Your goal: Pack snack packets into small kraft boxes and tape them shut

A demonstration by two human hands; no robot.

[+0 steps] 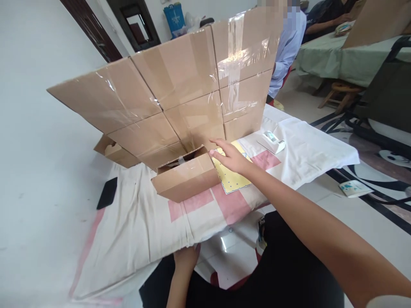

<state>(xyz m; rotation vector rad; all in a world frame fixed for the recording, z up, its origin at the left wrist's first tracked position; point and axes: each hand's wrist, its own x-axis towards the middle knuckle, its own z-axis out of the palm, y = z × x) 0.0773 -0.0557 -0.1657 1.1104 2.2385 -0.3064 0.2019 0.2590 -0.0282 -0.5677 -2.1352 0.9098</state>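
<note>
My right hand (231,158) is over the table with its fingers stretched apart, holding nothing I can see. Its fingertips are beside the right end of a small open cardboard box (189,175); whether they touch it I cannot tell. Beneath this hand lies a yellow sheet with blue dots (233,182), partly covered by it. Inside the box something is dimly visible, too dark to name. Down at the table's near edge is my left hand (186,257), its fingers hidden by the cloth.
A tall taped cardboard panel (192,81) stands across the table behind the box. A white tape dispenser (272,142) sits to the right, and a black phone-like slab (107,193) to the left. Beyond the panel, a person in a light blue sleeve (287,51) is partly visible.
</note>
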